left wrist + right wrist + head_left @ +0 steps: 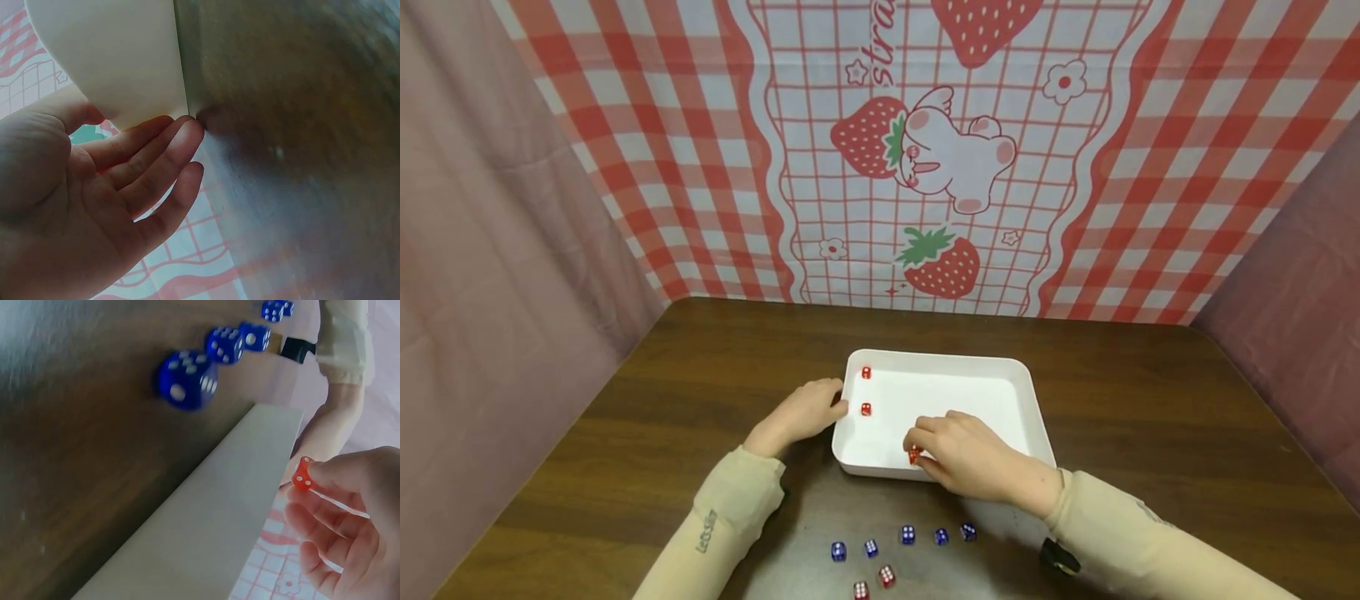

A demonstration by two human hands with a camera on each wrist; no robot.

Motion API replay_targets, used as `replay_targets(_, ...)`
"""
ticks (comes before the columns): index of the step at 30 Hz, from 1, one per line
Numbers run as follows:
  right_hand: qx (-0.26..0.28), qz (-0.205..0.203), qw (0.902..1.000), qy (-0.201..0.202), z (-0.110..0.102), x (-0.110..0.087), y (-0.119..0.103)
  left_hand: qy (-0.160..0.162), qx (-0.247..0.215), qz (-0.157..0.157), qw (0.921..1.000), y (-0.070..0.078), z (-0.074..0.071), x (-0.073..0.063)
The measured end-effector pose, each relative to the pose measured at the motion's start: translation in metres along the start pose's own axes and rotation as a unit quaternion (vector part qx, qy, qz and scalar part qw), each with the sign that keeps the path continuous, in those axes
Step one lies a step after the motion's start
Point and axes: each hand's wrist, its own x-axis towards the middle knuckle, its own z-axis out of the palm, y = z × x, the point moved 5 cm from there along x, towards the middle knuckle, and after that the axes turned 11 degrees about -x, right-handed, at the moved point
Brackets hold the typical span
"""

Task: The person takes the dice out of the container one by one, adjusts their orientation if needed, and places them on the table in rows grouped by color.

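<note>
A white tray (955, 392) lies on the brown table, with two red dice along its left side: one red die (867, 372) near the back corner, another red die (866, 409) closer to the front. My left hand (805, 411) holds the tray's left wall, thumb at the rim and fingers along the outside, as the left wrist view shows. Over the front part of the tray, my right hand (966, 454) pinches a red die (303, 474) between thumb and fingertips. That die shows white pips in the right wrist view.
In front of the tray stands a loose row of several blue dice (908, 535). Two darker red dice, one red die (887, 576) and another red die (861, 590), lie nearer the front. A checked strawberry cloth (700, 167) hangs behind the table.
</note>
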Motion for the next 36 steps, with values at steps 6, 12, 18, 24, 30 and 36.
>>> replay_targets(6, -0.002, -0.016, 0.9999, 0.000, -0.004, -0.003, -0.012, -0.001, -0.003, -0.003, 1.0000, -0.001, 0.001, -0.001)
replay_targets(12, 0.014, -0.024, 0.9996, 0.002, -0.007, -0.007, -0.021, -0.002, -0.001, -0.005, 1.0000, -0.001, 0.001, -0.001)
replay_targets(18, 0.015, -0.050, 0.9985, 0.012, -0.009, -0.012, -0.033, -0.002, -0.002, -0.005, 1.0000, 0.000, 0.000, -0.001)
replay_targets(24, 0.014, -0.074, 0.9970, 0.017, -0.011, -0.019, -0.045, -0.002, -0.004, -0.008, 1.0000, 0.002, 0.000, -0.001)
replay_targets(30, 0.018, -0.086, 0.9959, 0.021, -0.008, -0.026, -0.052, -0.001, -0.003, -0.006, 1.0000, 0.002, 0.000, -0.001)
replay_targets(36, 0.014, -0.097, 0.9948, 0.026, -0.005, -0.029, -0.058, 0.000, -0.001, -0.005, 1.0000, 0.002, 0.000, -0.001)
